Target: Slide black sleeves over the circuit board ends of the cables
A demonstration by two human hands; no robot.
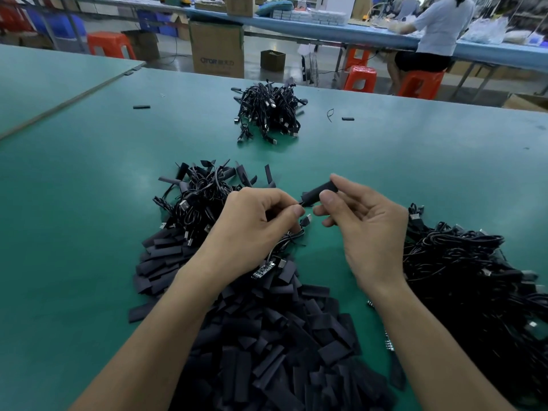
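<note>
Head view, left hand [252,229] pinching cable [292,237], right hand [364,229] pinching black sleeve [320,192]

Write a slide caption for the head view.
Black sleeve in the right hand, beside the cable pinched by the left hand.

A tall brown cardboard box [216,40] on the floor at 12 o'clock bears grey print on its front: "OTOR", then characters too blurred to read. No other text is legible.
</note>
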